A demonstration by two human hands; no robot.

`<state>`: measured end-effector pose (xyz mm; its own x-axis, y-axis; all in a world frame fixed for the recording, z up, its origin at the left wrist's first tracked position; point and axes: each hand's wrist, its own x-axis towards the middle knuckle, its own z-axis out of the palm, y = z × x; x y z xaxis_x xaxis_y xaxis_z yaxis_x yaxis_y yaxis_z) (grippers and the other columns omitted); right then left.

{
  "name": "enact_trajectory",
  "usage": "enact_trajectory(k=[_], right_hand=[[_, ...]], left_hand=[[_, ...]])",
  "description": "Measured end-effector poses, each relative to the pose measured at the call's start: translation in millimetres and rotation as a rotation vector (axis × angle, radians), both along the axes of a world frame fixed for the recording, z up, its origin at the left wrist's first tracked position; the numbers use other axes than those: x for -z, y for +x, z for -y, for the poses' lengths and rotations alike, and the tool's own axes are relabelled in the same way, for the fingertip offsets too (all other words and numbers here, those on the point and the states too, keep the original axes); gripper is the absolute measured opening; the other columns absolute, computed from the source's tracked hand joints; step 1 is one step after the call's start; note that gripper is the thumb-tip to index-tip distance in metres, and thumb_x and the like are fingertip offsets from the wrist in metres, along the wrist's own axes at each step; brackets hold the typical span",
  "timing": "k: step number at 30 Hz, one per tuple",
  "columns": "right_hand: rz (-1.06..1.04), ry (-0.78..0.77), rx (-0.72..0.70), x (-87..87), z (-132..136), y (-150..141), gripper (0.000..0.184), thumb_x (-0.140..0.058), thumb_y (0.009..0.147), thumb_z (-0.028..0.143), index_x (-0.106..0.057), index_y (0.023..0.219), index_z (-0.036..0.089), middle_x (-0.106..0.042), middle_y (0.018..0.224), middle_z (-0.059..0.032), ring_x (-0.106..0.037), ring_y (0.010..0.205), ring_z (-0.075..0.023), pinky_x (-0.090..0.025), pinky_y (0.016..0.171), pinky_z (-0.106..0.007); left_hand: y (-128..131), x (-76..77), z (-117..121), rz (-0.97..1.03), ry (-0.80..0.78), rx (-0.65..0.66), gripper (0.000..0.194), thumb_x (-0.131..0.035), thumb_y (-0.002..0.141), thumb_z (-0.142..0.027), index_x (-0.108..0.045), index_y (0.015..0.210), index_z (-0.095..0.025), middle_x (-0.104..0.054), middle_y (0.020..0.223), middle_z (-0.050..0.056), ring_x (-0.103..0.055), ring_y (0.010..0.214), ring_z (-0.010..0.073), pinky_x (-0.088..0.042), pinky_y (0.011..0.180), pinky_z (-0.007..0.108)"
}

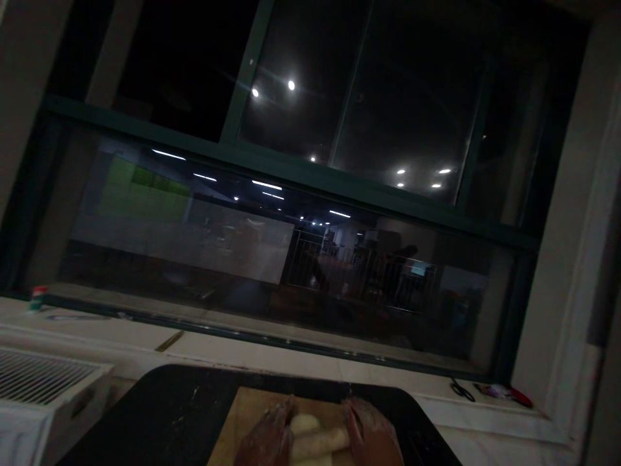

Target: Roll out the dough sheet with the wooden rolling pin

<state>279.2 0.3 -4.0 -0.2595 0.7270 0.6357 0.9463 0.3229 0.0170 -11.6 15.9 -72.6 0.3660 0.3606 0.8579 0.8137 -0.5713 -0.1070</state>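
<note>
A pale roll of dough [317,442] was pressed between the left hand [268,437] and the right hand [371,432], whose floury fingers were laid flat and close together on its two ends. Under the fingers a wooden board [242,414] was seen, laid on a black table [160,414]. Scissors [462,390] lay far beyond the right fingertips, on the window sill [272,353].

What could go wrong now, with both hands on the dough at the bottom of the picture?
The dough roll lies between the left hand and the right hand, and the view barely includes them, so uneven rolling may go unnoticed. The wooden board might slide on the dark table.
</note>
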Motion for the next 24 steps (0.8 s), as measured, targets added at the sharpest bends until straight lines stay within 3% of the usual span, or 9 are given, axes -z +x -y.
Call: enact_trajectory(k=[2,5,8,11,18,21,24], right_hand=[[0.02,-0.189,0.056,-29.9,-14.3,-18.2,0.041,-0.034,0.106,0.032,-0.07,0.125,0.026,-0.078,0.118,-0.0066,-0.074,0.108,-0.0219,-0.057,0.095,-0.036],[0.084,-0.26,0.046,-45.3,-41.8,-34.9,0.036,-0.042,0.101,0.027,-0.077,0.103,0.024,-0.081,0.096,-0.009,-0.077,0.093,-0.0273,-0.059,0.084,-0.04],[0.148,-0.282,-0.015,-27.4,-63.2,-36.9,0.032,-0.05,0.09,0.012,-0.08,0.097,0.022,-0.081,0.101,-0.011,-0.075,0.1,-0.028,-0.057,0.09,-0.038],[0.162,-0.274,-0.069,-2.0,-69.6,-30.7,0.042,-0.048,0.086,0.003,-0.079,0.108,0.021,-0.079,0.112,-0.0107,-0.07,0.116,-0.0269,-0.052,0.102,-0.037],[0.105,-0.21,-0.127,23.0,-57.4,-3.4,0.047,-0.047,0.088,0.004,-0.074,0.122,0.023,-0.076,0.124,-0.0073,-0.071,0.116,-0.0225,-0.055,0.104,-0.034],[0.132,-0.121,-0.192,35.5,-50.7,13.0,0.049,-0.052,0.088,0.008,-0.07,0.13,0.026,-0.075,0.127,-0.005,-0.07,0.118,-0.0211,-0.057,0.102,-0.029],[0.172,0.09,-0.166,49.1,-36.6,19.1,0.043,-0.049,0.092,0.009,-0.074,0.122,0.027,-0.076,0.124,-0.0051,-0.072,0.116,-0.0206,-0.059,0.098,-0.029]], left_hand=[[-4.9,1.6,-3.0,-0.028,0.071,-0.024,0.048,-0.051,0.091,-0.009,-0.062,0.135,-0.024,-0.074,0.13,0.006,-0.071,0.116,0.0185,-0.058,0.098,0.026],[-8.5,10.6,-14.7,-0.105,0.168,-0.051,0.046,-0.051,0.089,-0.009,-0.064,0.132,-0.02,-0.076,0.126,0.01,-0.071,0.116,0.0215,-0.06,0.095,0.03],[-2.6,21.2,-24.3,-0.088,0.11,-0.065,0.055,-0.049,0.087,-0.007,-0.06,0.14,-0.02,-0.078,0.122,0.008,-0.074,0.111,0.021,-0.061,0.09,0.03],[11.1,25.5,-23.0,0.014,-0.001,-0.135,0.06,-0.046,0.089,-0.007,-0.056,0.147,-0.018,-0.075,0.128,0.009,-0.073,0.113,0.0214,-0.061,0.093,0.032],[22.2,13.6,-6.1,0.004,-0.042,-0.162,0.066,-0.047,0.086,-0.006,-0.053,0.151,-0.019,-0.075,0.129,0.008,-0.073,0.113,0.0246,-0.06,0.093,0.035],[15.6,10.9,-8.0,-0.072,0.046,-0.143,0.062,-0.05,0.084,-0.007,-0.058,0.146,-0.017,-0.075,0.129,0.008,-0.075,0.108,0.0225,-0.061,0.086,0.031],[9.8,9.7,-12.0,-0.111,0.079,-0.141,0.062,-0.051,0.083,-0.009,-0.059,0.143,-0.017,-0.074,0.131,0.007,-0.074,0.11,0.0213,-0.061,0.085,0.029]])
